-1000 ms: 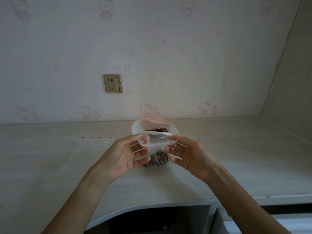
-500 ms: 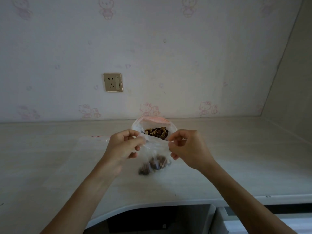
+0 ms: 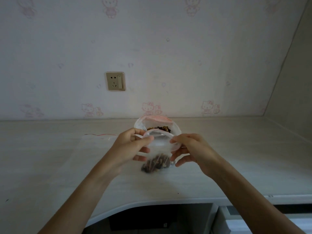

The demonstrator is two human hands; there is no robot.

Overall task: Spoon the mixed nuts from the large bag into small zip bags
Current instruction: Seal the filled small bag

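- At the far left we see a flat clear zip bag (image 3: 99, 142) lying on the pale tabletop (image 3: 50, 166), with its thin red seal line along the far edge.
- On the wall above it sits a beige socket plate (image 3: 115, 81).
- Our left hand (image 3: 130, 148) pinches the left end of the small zip bag (image 3: 159, 149) at its mouth, thumb and forefinger closed on the plastic while the lower fingers lie under the bag's side.
- The small zip bag hangs between both hands just above the tabletop, its mouth held open in an oval, with a clump of mixed nuts (image 3: 156, 164) in its bottom.
- Right behind it stands the large bag (image 3: 158, 122), open at the top with a pink rim, and dark nuts show inside.
- Our right hand (image 3: 192, 151) pinches the right end of the small bag's mouth, the other fingers spread loosely below it.
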